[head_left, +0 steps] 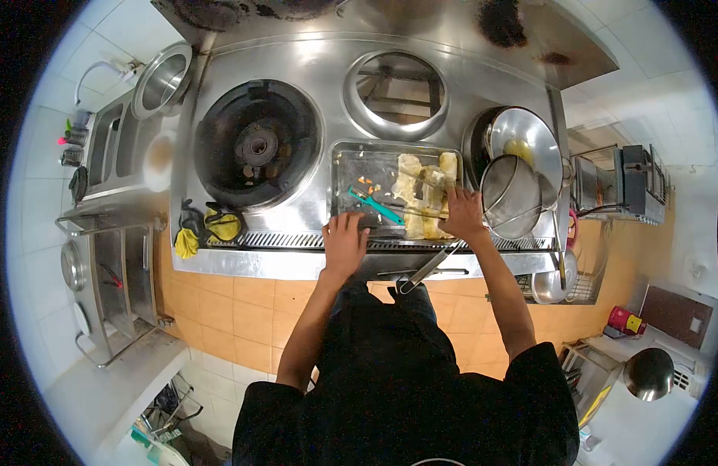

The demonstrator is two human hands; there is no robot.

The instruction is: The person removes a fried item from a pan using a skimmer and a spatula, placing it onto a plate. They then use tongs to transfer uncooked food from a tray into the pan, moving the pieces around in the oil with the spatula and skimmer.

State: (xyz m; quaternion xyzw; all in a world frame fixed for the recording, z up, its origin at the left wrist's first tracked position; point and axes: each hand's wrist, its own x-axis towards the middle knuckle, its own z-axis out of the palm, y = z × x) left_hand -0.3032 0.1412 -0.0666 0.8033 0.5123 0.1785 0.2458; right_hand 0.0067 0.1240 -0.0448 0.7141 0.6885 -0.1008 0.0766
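Note:
A rectangular metal tray (351, 163) lies on the steel stove top in front of me. Pale, whitish-yellow pieces of food (409, 190) fill its right side, and small orange bits (367, 182) are scattered further left. A teal-handled tool (376, 205) rests slantwise in the tray. My left hand (346, 242) is at the tray's near left corner, fingers spread and apparently empty. At the right edge, my right hand (462, 213) reaches over the food with its fingers partly bent; whether it holds something is unclear.
Right of the tray, a round strainer (511, 196) lies over a metal pan (534, 128). A black burner (258, 146) is at left, a round steel opening (398, 93) behind. Yellow-black cloths (221, 224) lie at the front left edge. A metal handle (429, 268) juts over the front edge.

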